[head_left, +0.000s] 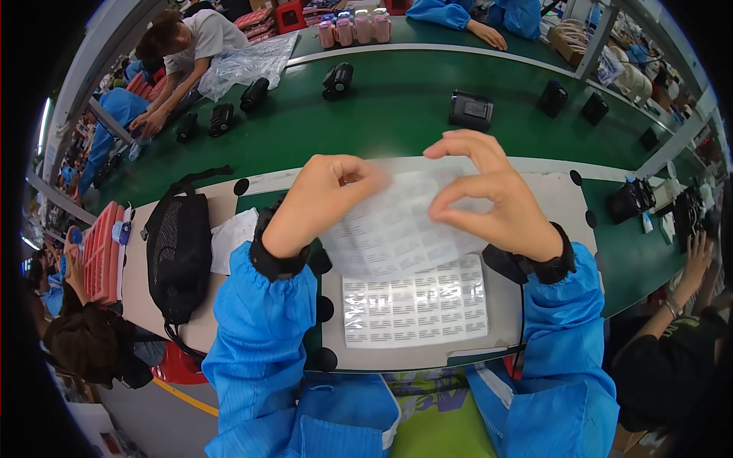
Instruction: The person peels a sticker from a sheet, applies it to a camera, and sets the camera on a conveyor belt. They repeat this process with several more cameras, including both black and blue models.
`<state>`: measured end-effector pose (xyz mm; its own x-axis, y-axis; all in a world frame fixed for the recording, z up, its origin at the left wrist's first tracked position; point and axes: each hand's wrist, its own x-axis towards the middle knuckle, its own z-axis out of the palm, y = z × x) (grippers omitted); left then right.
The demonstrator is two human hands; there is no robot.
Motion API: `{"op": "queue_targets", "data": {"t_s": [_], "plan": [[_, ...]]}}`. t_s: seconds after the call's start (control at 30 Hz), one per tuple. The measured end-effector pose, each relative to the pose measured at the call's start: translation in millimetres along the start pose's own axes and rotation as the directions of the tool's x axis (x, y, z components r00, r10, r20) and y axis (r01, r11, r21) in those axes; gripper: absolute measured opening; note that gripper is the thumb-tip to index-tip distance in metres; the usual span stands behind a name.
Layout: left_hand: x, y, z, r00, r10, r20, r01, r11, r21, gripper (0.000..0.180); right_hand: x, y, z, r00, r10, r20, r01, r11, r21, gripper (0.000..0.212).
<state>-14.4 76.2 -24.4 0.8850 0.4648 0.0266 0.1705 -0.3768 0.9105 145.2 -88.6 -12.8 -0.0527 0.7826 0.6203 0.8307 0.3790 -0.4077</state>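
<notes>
My left hand (pixel 328 200) pinches the upper left part of a thin, translucent sheet of labels (pixel 389 243), which is tilted up and blurred in places. In front of the sheet's right side is my right hand (pixel 492 195). Its thumb and one finger come together in a pinch while the other fingers arch above them; what lies between the tips, if anything, is too small to make out. A glossy stack of white label sheets (pixel 416 309), printed with rows of small text blocks, lies flat below on the beige work mat (pixel 553 195).
Beyond the mat runs a green bench (pixel 382 114) with a black device (pixel 471 111) and several similar ones. A black bag (pixel 179 256) lies left, near a pink tray (pixel 103 256). Pink bottle-like items (pixel 355 29) stand at the far side. Other people work around the bench.
</notes>
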Motion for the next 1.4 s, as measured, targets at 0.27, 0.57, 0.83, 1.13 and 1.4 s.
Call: {"op": "queue_targets", "data": {"t_s": [0.27, 0.57, 0.83, 1.13, 1.4], "plan": [[-4.9, 11.0, 17.8, 0.985, 0.132, 0.111, -0.146, 0.980, 0.134, 0.014, 0.8, -7.2, 11.3, 0.883, 0.444, 0.149, -0.466, 0.803, 0.372, 0.053], [-9.1, 10.4, 12.6, 0.979, 0.203, 0.024, -0.205, 0.967, 0.153, 0.018, 3.1, -1.0, 6.5, 0.886, 0.408, 0.221, -0.458, 0.847, 0.271, 0.064], [-5.7, 10.9, 16.8, 0.969, 0.246, -0.022, -0.237, 0.950, 0.201, 0.018, 1.1, -3.1, 5.0, 0.882, 0.446, 0.151, -0.471, 0.823, 0.318, 0.065], [-5.4, 14.2, 6.2, 0.985, 0.172, -0.016, -0.164, 0.960, 0.228, 0.017, 1.7, 0.4, -3.3, 0.846, 0.502, 0.176, -0.532, 0.806, 0.258, 0.067], [-7.3, 4.7, 5.6, 0.938, 0.345, -0.041, -0.309, 0.881, 0.358, 0.014, 2.6, -0.7, 6.8, 0.898, 0.429, 0.095, -0.436, 0.841, 0.321, 0.071]]}}
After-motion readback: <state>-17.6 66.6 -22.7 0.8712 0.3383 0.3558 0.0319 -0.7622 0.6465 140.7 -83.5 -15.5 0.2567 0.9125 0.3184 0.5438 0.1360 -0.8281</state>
